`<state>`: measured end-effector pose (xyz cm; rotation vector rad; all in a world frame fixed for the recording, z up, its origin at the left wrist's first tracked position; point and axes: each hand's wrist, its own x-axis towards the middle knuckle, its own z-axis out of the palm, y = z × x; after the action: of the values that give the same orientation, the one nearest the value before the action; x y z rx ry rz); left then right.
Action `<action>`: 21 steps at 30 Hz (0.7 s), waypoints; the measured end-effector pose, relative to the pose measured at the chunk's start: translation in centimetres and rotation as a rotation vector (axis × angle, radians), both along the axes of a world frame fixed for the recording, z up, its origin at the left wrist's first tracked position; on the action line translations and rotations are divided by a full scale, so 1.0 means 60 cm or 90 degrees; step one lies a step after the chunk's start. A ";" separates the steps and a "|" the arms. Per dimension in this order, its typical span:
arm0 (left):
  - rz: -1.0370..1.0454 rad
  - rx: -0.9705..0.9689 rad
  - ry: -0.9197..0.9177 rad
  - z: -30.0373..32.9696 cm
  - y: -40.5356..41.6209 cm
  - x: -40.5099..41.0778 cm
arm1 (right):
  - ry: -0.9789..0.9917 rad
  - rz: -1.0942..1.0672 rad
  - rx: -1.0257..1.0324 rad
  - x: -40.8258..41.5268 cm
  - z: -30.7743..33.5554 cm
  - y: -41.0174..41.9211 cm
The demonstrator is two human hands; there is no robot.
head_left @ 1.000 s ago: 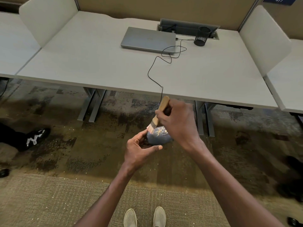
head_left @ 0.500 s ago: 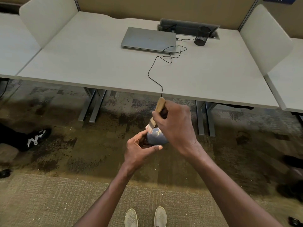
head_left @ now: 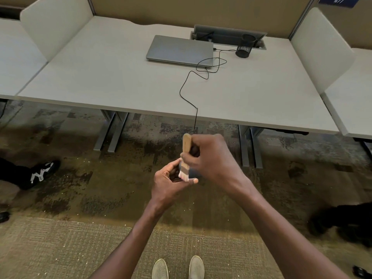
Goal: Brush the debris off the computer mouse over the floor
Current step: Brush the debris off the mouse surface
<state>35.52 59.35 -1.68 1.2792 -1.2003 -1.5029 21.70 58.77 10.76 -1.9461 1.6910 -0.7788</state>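
A blue sign (head_left: 338, 1) at the upper right edge of the frame reads "477"; no other writing can be read. At the frame's center, over the carpeted floor (head_left: 80, 198) in front of the surface (head_left: 100, 77), the left hand (head_left: 168, 183) curls around the mouse (head_left: 193, 174), which is almost wholly hidden behind the fingers and the brush (head_left: 185, 156); only a dark sliver of it shows. The right hand (head_left: 211, 158) grips the brush by its wooden handle, bristles pointing down against the mouse near the left thumb. Compared with 0.5 s ago, the brush stands closer to upright and its bristles sit lower, nearer the left thumb, so less of the mouse shows. The mouse's black cable (head_left: 184, 87) hangs from the surface's front edge and runs back to a closed grey laptop (head_left: 179, 50) at the upper center, beside a black mesh cup (head_left: 245, 47). 2 light shoes (head_left: 178, 267) show at the bottom edge.
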 end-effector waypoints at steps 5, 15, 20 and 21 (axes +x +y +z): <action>-0.019 0.006 -0.034 -0.004 0.001 0.000 | -0.013 0.000 -0.019 -0.003 -0.012 -0.006; -0.009 0.005 -0.013 -0.007 -0.003 -0.001 | -0.064 -0.013 -0.022 -0.016 -0.019 -0.003; -0.014 0.008 -0.007 -0.008 -0.004 -0.003 | -0.094 -0.067 -0.060 -0.015 -0.028 -0.005; -0.009 0.010 -0.006 -0.007 -0.004 -0.004 | -0.091 -0.084 -0.083 -0.017 -0.027 -0.006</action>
<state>35.30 59.09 -2.11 1.2928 -1.2083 -1.5213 20.70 58.43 9.13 -1.8266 1.7343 -1.0751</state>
